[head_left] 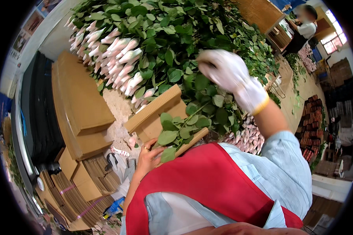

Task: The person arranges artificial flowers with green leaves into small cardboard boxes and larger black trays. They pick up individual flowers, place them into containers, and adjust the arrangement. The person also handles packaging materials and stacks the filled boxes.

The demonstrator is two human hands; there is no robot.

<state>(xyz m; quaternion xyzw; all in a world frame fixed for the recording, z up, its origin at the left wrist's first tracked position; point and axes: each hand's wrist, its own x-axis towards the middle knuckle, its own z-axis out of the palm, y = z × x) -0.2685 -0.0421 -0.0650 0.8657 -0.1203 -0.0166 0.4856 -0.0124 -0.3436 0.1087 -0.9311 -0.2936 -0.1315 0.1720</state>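
My bare left hand [148, 157], with a ring on one finger, has its fingers curled at the near edge of a folded corrugated cardboard sheet [155, 113]. A leafy rose stem [184, 125] lies in the trough of the sheet, its leaves over my fingertips. Raised over the big heap of green leafy stems [168, 35] is my right hand [223, 72] in a white knit glove with a yellow cuff. It is smeared by motion, its fingers look curled, and whether it holds anything cannot be made out. Pale pink sleeved rose heads [117, 58] stick out of the heap's left side.
Large cardboard boxes [72, 102] stand at left, above stacked flat cardboard [100, 176]. A stapler-like metal tool [129, 169] and black scissors handles [111, 160] lie beside my left hand. More sleeved roses [247, 135] lie right of me. Another person [304, 27] stands far right.
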